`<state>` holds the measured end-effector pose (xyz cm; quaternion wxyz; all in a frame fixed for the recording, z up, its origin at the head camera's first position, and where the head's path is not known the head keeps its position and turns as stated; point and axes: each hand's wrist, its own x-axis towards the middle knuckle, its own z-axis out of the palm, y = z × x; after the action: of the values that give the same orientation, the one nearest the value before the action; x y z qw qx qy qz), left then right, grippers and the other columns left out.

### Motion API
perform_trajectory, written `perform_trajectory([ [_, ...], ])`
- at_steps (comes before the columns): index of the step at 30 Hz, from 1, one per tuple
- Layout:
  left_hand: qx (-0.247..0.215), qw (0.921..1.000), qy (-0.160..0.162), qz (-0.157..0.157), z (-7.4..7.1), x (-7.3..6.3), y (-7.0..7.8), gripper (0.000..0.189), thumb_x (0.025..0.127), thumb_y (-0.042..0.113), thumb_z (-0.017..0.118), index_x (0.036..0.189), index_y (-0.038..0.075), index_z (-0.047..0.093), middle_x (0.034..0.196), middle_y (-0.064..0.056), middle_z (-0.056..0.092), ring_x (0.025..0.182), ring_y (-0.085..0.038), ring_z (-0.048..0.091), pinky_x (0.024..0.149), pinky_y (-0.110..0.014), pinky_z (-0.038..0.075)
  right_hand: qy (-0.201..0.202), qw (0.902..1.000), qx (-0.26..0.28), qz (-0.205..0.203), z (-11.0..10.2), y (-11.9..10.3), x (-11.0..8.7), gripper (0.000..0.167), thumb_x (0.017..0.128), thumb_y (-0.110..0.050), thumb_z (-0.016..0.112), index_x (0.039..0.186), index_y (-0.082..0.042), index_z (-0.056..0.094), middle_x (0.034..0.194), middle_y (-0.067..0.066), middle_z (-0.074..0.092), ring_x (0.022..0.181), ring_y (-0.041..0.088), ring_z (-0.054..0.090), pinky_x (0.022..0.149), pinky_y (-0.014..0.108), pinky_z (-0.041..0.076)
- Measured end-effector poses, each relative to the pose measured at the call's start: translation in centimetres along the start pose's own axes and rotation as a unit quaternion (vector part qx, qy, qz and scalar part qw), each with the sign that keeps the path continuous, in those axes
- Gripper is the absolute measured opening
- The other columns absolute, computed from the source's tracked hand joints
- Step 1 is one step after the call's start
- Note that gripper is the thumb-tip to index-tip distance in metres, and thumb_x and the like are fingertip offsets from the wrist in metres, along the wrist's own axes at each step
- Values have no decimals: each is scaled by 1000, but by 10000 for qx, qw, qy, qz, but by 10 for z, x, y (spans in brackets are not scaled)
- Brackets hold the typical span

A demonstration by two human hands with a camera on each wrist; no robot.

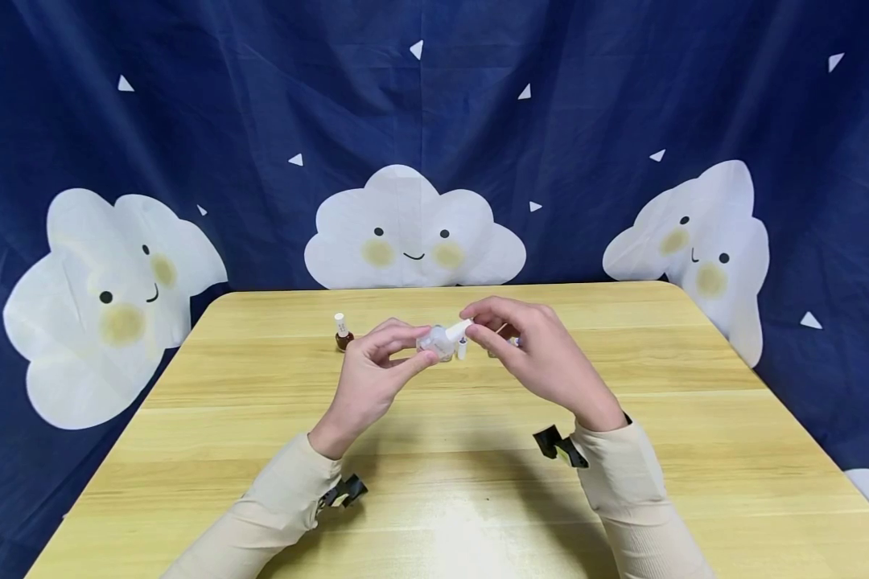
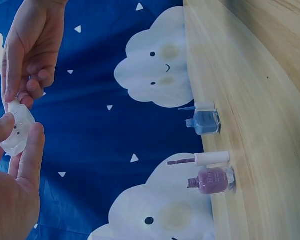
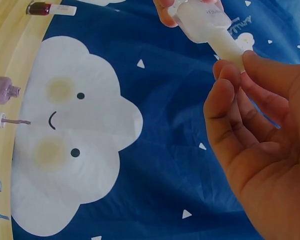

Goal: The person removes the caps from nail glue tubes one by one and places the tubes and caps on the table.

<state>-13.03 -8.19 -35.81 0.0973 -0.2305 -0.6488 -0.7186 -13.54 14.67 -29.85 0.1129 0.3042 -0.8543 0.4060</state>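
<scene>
My left hand (image 1: 372,374) pinches a nail polish bottle (image 1: 437,343) of whitish, translucent polish between thumb and fingers, held above the table and tilted. The white cap (image 3: 226,47) sits at the bottle's neck. My right hand (image 1: 550,358) pinches that cap by its end with thumb and index finger, while the other fingers curl loosely. Beyond the hands stand a purple nail polish bottle (image 2: 213,180) and a blue nail polish bottle (image 2: 206,122), both uncapped. Beside each, its white brush cap stands with the brush up: the purple one's cap (image 2: 212,158) and the blue one's cap (image 2: 205,105).
A dark red nail polish bottle (image 1: 343,339) with its white cap on stands left of the other bottles. Everything rests on a light wooden table (image 1: 261,418). Behind its far edge hangs a dark blue curtain (image 1: 261,104) with white clouds and triangles.
</scene>
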Motion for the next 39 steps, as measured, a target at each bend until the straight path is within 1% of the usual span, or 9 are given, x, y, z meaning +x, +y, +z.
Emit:
perform_trajectory([
  [7, 15, 10000, -4, 12, 0, 0, 0, 34, 85, -8, 78, 118, -9, 70, 103, -3, 67, 103, -15, 73, 87, -38, 62, -38, 9999, -29, -105, -1, 2, 0, 24, 100, -21, 70, 122, -12, 70, 93, -6, 73, 79, 7, 66, 72, 28, 60],
  [14, 16, 10000, -27, -13, 0, -1, 0, 33, 86, -7, 78, 118, -8, 71, 103, -4, 67, 103, -16, 73, 87, -38, 63, -92, 9999, -28, -104, -2, 4, 0, 24, 100, -22, 69, 122, -12, 70, 92, -5, 73, 78, 7, 66, 71, 31, 61],
  [19, 45, 10000, -26, -18, 0, -1, -1, 33, 86, -7, 78, 118, -8, 71, 103, -4, 67, 103, -16, 74, 86, -38, 63, -123, 9997, -61, -181, -3, 3, 0, 18, 99, -17, 71, 115, -11, 72, 92, -4, 74, 76, 8, 66, 68, 28, 60],
  [23, 20, 10000, -45, -3, 1, -1, -1, 33, 86, -8, 78, 118, -9, 71, 103, -3, 67, 103, -16, 74, 86, -38, 63, -137, 9996, -99, -204, -3, 3, 0, 15, 99, -18, 71, 113, -12, 72, 90, -4, 73, 77, 8, 66, 69, 27, 60],
  [29, -26, 10000, -56, 27, 1, -1, -1, 33, 85, -8, 77, 118, -9, 70, 103, -3, 67, 103, -16, 74, 87, -38, 63, -147, 9996, -121, -187, -3, 2, 1, 17, 98, -20, 72, 113, -12, 72, 90, -7, 72, 80, 7, 66, 71, 27, 60],
  [39, 1, 10000, -44, 10, 1, -1, -1, 33, 85, -8, 78, 118, -9, 71, 103, -4, 68, 104, -17, 73, 87, -38, 62, -153, 9990, -218, -372, -3, 4, 1, 17, 98, -17, 71, 114, -11, 72, 90, -5, 73, 79, 6, 65, 72, 28, 61],
])
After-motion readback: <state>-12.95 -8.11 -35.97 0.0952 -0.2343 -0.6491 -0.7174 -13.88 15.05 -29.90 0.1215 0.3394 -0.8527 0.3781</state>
